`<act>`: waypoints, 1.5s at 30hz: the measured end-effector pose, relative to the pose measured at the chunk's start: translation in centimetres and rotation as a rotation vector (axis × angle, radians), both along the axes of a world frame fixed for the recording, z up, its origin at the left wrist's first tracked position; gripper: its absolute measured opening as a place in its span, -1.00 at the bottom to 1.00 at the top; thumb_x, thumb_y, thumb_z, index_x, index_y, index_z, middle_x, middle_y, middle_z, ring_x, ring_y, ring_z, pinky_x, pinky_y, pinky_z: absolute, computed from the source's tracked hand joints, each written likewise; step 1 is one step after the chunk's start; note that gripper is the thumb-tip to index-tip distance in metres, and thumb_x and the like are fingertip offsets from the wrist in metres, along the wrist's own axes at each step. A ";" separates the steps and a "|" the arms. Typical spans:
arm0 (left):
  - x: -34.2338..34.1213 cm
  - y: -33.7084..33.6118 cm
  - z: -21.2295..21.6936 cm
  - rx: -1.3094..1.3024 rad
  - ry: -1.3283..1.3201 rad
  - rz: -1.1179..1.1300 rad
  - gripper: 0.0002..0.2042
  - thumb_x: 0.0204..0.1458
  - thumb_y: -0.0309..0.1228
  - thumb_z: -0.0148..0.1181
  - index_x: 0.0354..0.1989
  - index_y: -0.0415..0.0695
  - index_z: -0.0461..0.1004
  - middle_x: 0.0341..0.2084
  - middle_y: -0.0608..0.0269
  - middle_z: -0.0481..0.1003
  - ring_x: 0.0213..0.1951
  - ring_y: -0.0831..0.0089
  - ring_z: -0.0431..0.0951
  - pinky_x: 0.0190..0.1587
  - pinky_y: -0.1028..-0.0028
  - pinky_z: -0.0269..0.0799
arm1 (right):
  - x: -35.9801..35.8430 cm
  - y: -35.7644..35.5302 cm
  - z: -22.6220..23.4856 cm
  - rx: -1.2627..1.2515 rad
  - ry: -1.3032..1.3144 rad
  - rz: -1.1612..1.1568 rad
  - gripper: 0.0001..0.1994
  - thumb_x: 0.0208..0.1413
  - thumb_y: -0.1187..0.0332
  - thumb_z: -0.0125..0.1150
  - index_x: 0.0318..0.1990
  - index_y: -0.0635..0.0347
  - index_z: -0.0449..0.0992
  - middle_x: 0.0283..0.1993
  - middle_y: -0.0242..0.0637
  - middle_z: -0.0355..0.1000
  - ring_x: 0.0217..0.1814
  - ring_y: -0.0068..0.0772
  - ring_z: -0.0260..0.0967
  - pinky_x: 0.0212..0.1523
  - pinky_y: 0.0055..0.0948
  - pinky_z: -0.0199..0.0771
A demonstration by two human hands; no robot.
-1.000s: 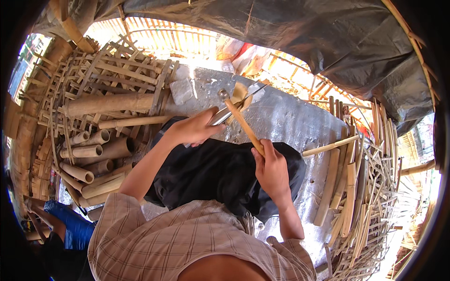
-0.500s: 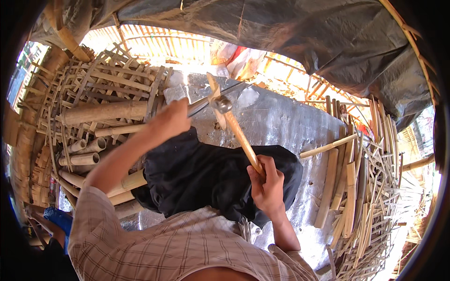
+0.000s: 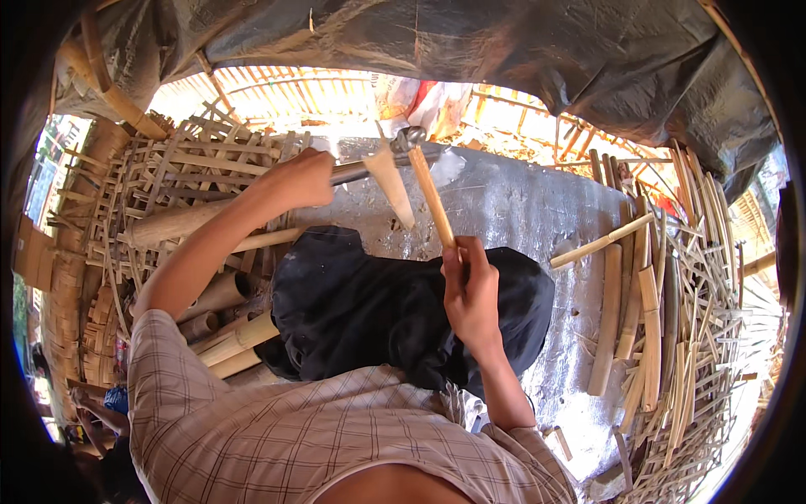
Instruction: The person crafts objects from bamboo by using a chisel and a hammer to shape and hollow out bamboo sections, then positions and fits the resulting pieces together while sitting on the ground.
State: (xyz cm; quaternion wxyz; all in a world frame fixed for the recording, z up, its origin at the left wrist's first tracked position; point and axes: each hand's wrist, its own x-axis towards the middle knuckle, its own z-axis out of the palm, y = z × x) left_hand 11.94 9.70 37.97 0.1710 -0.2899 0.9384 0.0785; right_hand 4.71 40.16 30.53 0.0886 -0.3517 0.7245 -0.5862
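Observation:
My left hand [image 3: 306, 178] is wrapped around one end of a large knife, whose dark blade [image 3: 354, 170] extends to the right. A tapering piece of pale bamboo [image 3: 390, 186] stands at the blade, showing above and below it; how deep the blade sits in it I cannot tell. My right hand [image 3: 472, 294] grips the lower end of a hammer's wooden handle [image 3: 434, 202]. Its metal head [image 3: 410, 139] is just above the blade; whether they touch is unclear. Black cloth [image 3: 361, 302] covers my lap below both hands.
A grey slab [image 3: 504, 206] lies ahead of me. To the left are a woven bamboo basket [image 3: 189, 160] and thick bamboo poles [image 3: 239, 340]. Split bamboo strips [image 3: 651, 336] are piled on the right, with one loose stick [image 3: 600, 242] nearby. Black sheeting [image 3: 495, 42] hangs overhead.
The hammer head has risen off the bamboo and moved slightly right, its handle now steeper. The bamboo piece hangs lower below the blade. My left hand has shifted a little up and left.

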 end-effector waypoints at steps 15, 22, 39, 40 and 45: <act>-0.4 2.5 -4.9 -0.401 0.615 -0.170 -0.70 -0.05 -0.53 0.19 -0.08 -0.20 0.53 -0.25 0.01 0.57 -0.11 -0.09 0.55 0.04 0.07 0.43 | -3.6 0.5 -0.2 0.183 0.162 0.073 -0.86 0.35 0.52 0.09 -0.09 0.36 0.26 -0.47 0.26 0.40 -0.35 0.46 0.38 -0.43 0.07 0.34; -0.6 1.2 -2.7 -0.121 0.389 -0.167 -0.77 0.18 -0.28 0.27 -0.13 -0.16 0.50 -0.24 -0.05 0.56 -0.10 -0.10 0.58 -0.04 0.03 0.48 | -1.9 -0.7 3.4 0.219 0.159 -0.040 -0.85 0.40 0.45 0.08 -0.11 0.35 0.27 -0.49 0.27 0.38 -0.39 0.46 0.37 -0.50 0.05 0.30; -0.7 0.4 -4.6 -0.268 0.569 -0.165 -0.87 0.11 -0.49 0.12 -0.22 -0.19 0.55 -0.29 -0.10 0.60 -0.13 -0.12 0.64 -0.04 -0.03 0.52 | -4.3 0.1 7.0 0.490 0.327 -0.069 -0.81 0.42 0.38 0.06 -0.15 0.33 0.26 -0.53 0.30 0.39 -0.37 0.47 0.40 -0.40 0.26 0.26; -0.8 0.3 -4.6 -0.260 0.557 -0.155 -0.87 0.11 -0.48 0.12 -0.21 -0.18 0.55 -0.29 -0.09 0.60 -0.13 -0.11 0.64 -0.04 -0.03 0.52 | -3.4 -0.5 8.7 0.379 0.312 -0.112 -0.81 0.41 0.39 0.09 -0.18 0.33 0.26 -0.54 0.30 0.39 -0.37 0.48 0.39 -0.41 0.26 0.26; -1.7 2.3 -3.5 -0.250 0.545 -0.185 -0.88 0.12 -0.48 0.12 -0.21 -0.17 0.54 -0.29 -0.06 0.60 -0.14 -0.11 0.64 -0.04 -0.03 0.51 | -4.5 -1.8 4.7 0.363 0.318 -0.194 -0.83 0.42 0.42 0.05 -0.21 0.32 0.26 -0.55 0.29 0.39 -0.37 0.45 0.44 -0.44 0.24 0.33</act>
